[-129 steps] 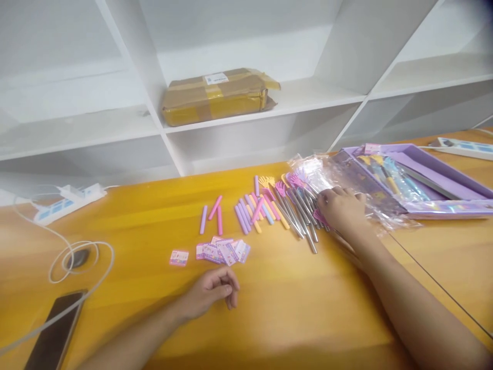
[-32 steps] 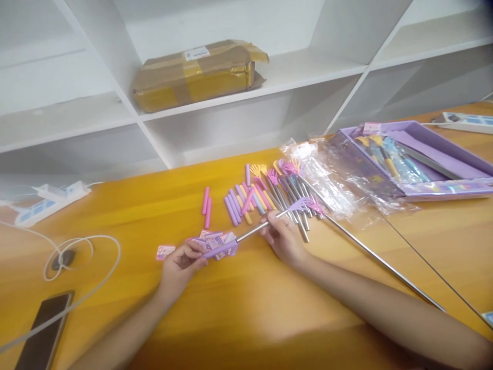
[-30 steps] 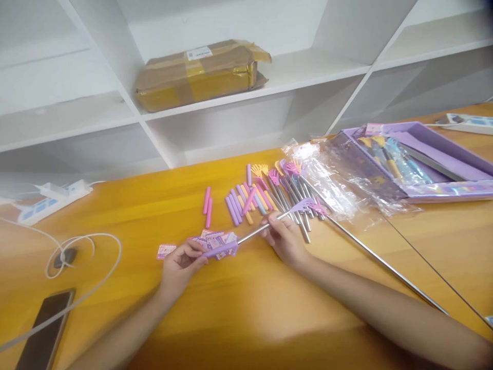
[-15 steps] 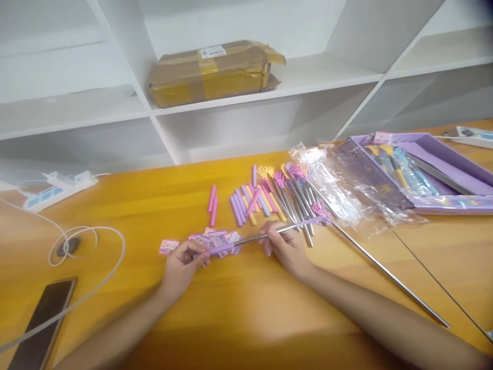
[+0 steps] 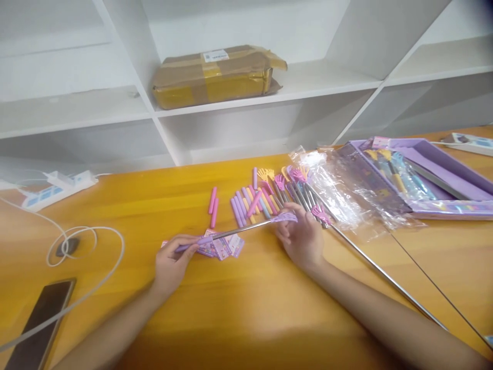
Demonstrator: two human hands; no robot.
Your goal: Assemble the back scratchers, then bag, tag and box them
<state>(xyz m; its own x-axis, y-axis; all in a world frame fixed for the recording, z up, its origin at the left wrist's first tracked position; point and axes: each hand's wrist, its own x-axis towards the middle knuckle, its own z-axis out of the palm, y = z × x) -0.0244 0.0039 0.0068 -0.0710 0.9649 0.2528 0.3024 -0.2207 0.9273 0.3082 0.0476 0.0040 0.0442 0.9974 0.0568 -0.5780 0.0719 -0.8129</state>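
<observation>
Evidently the left hand (image 5: 171,264) has a narrow pinch on the purple back scratcher (image 5: 242,229), closed on its soft grip with thumb on the near side. The scratcher is held in the air over the table (image 5: 246,318), slanting up to the right, its grip end just above the pile of cards (image 5: 224,246). The right hand (image 5: 304,239) is loosely open, fingers half curled about the scratcher's head — whether they touch it I cannot tell. Holding it by the grip probably keeps the metal shaft and head free for the other hand.

Pink tubes (image 5: 214,213) and mixed coloured tubes (image 5: 253,203) lie beyond the cards, with the heap of scratchers (image 5: 298,191) to their right; likely they are grouped by kind so either hand can reach them. A see-through bag (image 5: 331,180) spreads from the heap to the purple box (image 5: 450,208) at far right.

As for edges, the far one runs up to the white shelf (image 5: 323,72), so reaching past the heap looks tight. The near wood between the forearms gives the most room — though a long rod (image 5: 385,272) slants beside the right forearm, and the cable (image 5: 123,246) and phone (image 5: 40,318) hem in the left.
</observation>
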